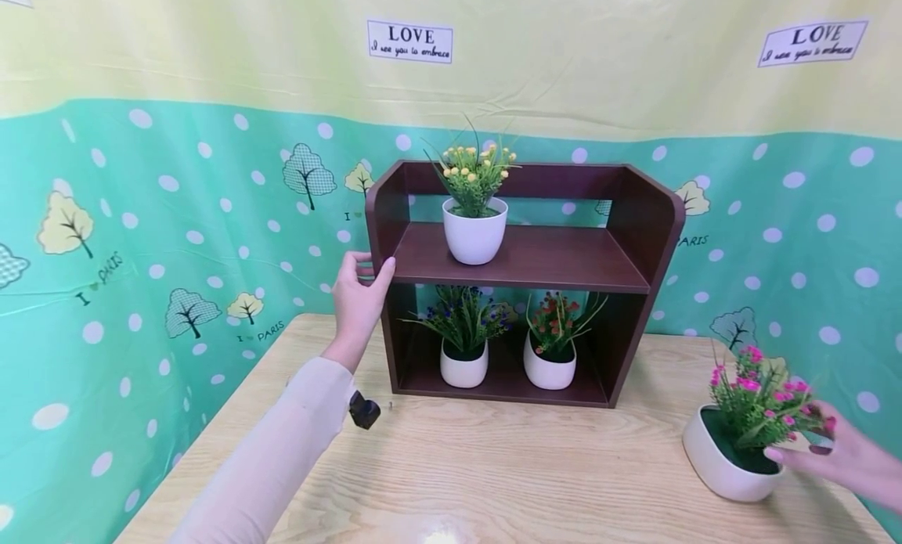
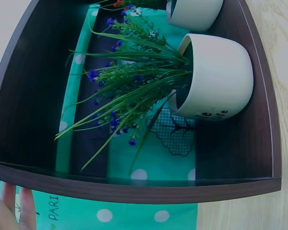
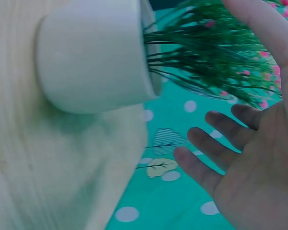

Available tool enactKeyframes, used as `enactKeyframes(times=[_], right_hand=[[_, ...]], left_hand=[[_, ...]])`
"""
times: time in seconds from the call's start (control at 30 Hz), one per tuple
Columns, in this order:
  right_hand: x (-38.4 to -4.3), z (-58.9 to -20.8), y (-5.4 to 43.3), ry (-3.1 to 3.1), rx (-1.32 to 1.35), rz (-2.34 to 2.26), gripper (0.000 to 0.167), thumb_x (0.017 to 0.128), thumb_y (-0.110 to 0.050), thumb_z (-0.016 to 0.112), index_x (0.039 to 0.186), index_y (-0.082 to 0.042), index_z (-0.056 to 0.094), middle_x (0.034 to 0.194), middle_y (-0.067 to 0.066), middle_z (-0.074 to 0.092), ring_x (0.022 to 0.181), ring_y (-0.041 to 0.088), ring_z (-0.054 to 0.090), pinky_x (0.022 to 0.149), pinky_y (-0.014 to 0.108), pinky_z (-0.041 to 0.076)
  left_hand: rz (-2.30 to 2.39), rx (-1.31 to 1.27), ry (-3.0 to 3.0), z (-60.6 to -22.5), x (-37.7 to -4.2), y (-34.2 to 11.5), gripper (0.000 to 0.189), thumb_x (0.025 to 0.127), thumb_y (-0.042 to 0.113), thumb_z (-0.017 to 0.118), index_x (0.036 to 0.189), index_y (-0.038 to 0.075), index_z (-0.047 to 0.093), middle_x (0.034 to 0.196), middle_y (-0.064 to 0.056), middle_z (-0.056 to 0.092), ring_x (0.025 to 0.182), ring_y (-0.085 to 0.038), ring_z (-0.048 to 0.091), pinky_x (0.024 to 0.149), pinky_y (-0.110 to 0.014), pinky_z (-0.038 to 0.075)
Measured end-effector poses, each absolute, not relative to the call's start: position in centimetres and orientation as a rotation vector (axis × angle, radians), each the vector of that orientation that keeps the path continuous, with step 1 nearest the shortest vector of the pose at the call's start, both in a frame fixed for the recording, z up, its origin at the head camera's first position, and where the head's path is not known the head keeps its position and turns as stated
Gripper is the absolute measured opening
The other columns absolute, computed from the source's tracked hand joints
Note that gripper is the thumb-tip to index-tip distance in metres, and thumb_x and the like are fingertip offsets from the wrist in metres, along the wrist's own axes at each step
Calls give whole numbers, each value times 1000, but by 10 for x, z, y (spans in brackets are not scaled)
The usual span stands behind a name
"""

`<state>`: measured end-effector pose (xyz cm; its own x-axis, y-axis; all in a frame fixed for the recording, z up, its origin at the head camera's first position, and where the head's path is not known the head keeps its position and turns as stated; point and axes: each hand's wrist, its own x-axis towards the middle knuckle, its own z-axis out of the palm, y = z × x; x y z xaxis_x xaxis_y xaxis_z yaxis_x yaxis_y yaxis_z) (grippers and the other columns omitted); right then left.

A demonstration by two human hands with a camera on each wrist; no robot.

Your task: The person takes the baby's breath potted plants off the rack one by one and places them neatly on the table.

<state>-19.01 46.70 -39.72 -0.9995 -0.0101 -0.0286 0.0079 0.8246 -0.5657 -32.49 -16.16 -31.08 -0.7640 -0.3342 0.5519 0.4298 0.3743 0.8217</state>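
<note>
My left hand (image 1: pixel 359 297) grips the left side of a dark brown two-tier shelf (image 1: pixel 521 282), thumb at the front edge and fingers against the outer face. In the left wrist view, only the fingers (image 2: pixel 26 206) show beside the panel. At the right, my right hand (image 1: pixel 831 450) is spread beside a white pot with pink flowers (image 1: pixel 736 466) standing on the table. The right wrist view shows the fingers (image 3: pixel 206 143) apart from the pot, thumb over the foliage (image 3: pixel 201 52).
On the upper board stands a white pot with yellow flowers (image 1: pixel 475 231). Below are pots with blue flowers (image 1: pixel 463 368) and red flowers (image 1: pixel 550 372). A wooden table (image 1: pixel 493 473) carries the shelf, backed by a green and yellow curtain (image 1: pixel 211 160).
</note>
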Motion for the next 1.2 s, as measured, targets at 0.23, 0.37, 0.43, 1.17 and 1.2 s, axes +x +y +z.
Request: enactKeyframes(times=[0.23,0.37,0.43,1.17,1.2], right_hand=[[-191,-381,466,3068,-117,-954,103,96,-26,68,144,23,-9,128,53,25,108,70,36,74,51,55],[-192,-375,460,3166,-222,-1038,100,94,-15,71,152,13,-6,149,42,23,120,44,47,73,24,53],[-191,-373,458,3192,-306,-1110,100,93,-8,72,156,4,-5,161,23,20,128,12,45,72,6,41],[-198,-303,409,3189,-426,-1119,93,97,-18,68,162,-22,1,159,32,16,135,61,19,119,29,11],[-199,-300,406,3185,-435,-1115,93,97,-18,68,162,-24,2,159,31,17,134,61,22,117,22,15]], left_hand=[[-1451,-87,-1959,-312,-325,-162,42,93,43,70,119,12,57,102,-8,62,86,-21,59,70,-38,56],[-1444,-85,-1961,-311,-325,-161,43,93,44,70,119,12,57,102,-8,63,87,-21,60,70,-37,56],[-1448,-85,-1959,-311,-325,-162,43,94,43,70,119,11,57,102,-8,63,87,-21,59,70,-37,56],[-1450,-81,-1954,-312,-326,-162,44,93,44,70,119,11,57,101,-8,63,87,-20,59,71,-36,55],[-1450,-81,-1956,-312,-326,-162,44,93,44,70,119,11,57,101,-8,63,87,-20,59,71,-36,55]])
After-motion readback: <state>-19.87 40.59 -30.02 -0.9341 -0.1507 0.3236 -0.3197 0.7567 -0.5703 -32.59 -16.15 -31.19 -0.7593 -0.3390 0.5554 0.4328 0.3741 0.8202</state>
